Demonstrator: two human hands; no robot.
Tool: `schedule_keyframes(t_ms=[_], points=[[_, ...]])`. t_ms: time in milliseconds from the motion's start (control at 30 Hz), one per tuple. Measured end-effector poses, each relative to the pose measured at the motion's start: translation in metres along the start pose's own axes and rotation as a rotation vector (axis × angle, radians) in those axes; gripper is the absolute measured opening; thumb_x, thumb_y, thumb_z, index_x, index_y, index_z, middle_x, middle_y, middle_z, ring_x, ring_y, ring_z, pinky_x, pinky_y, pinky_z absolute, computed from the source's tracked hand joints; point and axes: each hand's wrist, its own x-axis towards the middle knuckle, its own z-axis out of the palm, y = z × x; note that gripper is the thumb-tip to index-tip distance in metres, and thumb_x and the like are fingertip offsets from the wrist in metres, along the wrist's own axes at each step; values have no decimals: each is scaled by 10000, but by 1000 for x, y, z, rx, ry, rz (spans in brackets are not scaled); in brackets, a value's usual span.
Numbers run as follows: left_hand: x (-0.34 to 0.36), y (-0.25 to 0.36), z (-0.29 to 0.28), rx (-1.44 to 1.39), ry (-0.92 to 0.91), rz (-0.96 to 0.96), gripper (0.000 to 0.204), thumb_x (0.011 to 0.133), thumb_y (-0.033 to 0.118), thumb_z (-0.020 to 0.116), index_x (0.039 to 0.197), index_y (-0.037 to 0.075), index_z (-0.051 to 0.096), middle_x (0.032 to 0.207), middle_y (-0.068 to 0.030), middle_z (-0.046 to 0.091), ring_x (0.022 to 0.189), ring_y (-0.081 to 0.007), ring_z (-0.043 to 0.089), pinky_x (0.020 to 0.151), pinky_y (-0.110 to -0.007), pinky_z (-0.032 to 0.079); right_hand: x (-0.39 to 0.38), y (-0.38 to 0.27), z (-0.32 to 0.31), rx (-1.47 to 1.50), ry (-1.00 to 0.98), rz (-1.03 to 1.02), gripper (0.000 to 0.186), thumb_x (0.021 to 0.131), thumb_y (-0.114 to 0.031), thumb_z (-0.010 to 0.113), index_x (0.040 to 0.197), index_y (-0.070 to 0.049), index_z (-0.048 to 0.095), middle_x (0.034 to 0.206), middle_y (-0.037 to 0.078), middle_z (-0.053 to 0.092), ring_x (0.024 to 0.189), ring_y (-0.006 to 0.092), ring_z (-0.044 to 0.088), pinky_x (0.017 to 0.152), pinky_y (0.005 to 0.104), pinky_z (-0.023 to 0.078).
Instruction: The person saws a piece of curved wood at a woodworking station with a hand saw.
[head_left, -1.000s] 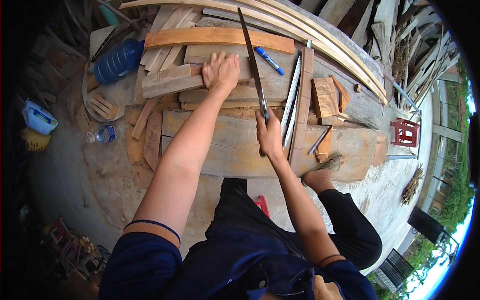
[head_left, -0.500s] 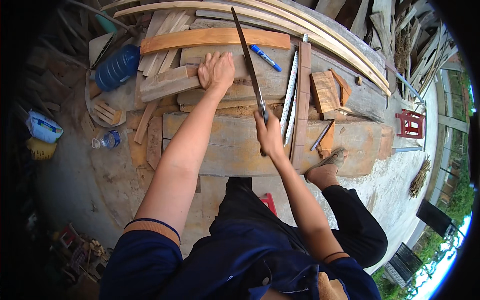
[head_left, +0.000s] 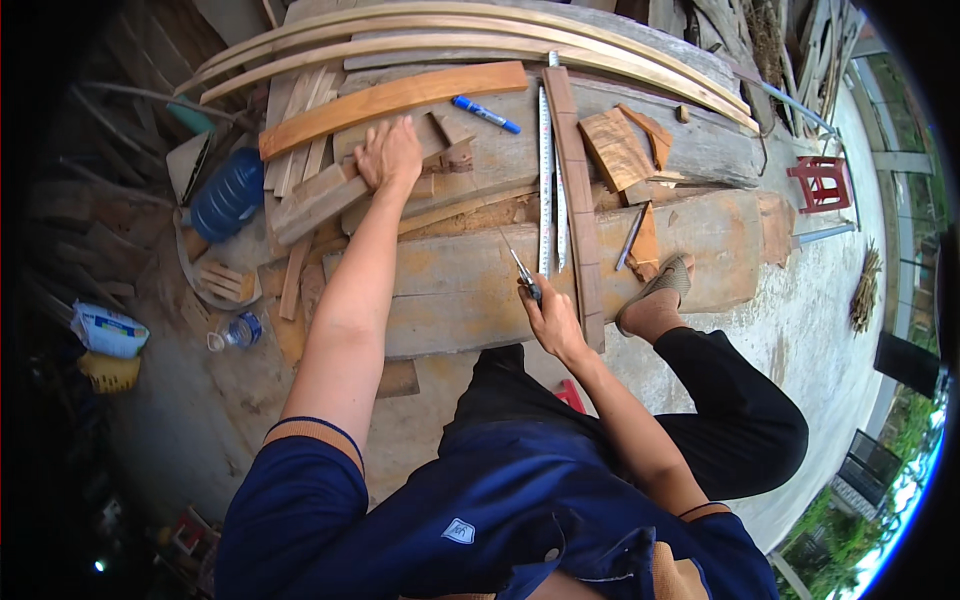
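Note:
My left hand [head_left: 390, 153] presses down on a greyish length of wood [head_left: 318, 203], its fingers reaching over the far side. That piece lies slanted on the thick worn planks of the workbench [head_left: 440, 290]. In my right hand [head_left: 556, 318] is a handsaw [head_left: 523, 268], gripped by its dark handle near the bench's front edge. Its blade looks short and narrow from this angle, points away from me and stands apart from the wood under my left hand. A blue marker [head_left: 486, 114] lies beyond, beside a curved orange-brown board [head_left: 390, 103].
A folding ruler [head_left: 545, 190] lies beside a long brown strip [head_left: 578, 200]. Wood blocks [head_left: 615, 148] and a pen [head_left: 629, 238] are to the right, near my sandalled foot [head_left: 658, 298] on the bench. Long pale strips [head_left: 450, 45] cross the back; a blue jug [head_left: 228, 195] stands left.
The saw has come down and back toward me, its blade swinging from long and upright to foreshortened, away from the wood. The view has shifted; my left hand stays on the wood.

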Motion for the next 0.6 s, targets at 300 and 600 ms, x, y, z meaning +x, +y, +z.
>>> schedule_keyframes(t_ms=[300, 600], points=[[-13, -30, -10, 51, 27, 13, 454, 1039, 400, 357, 1139, 110, 692, 1207, -98, 638, 1163, -312, 545, 975, -491, 426, 0, 0, 8, 50, -88, -5, 285, 997, -292, 540, 1082, -21, 563, 798, 307, 628, 846, 524, 590, 733, 570, 449], [-1, -18, -11, 50, -71, -96, 533, 1042, 416, 320, 1019, 71, 726, 1210, -89, 660, 1187, -318, 559, 1009, -509, 387, -4, -18, 3, -5, -99, 16, 258, 972, -230, 568, 1114, -16, 583, 776, 308, 624, 821, 510, 606, 719, 565, 457]])
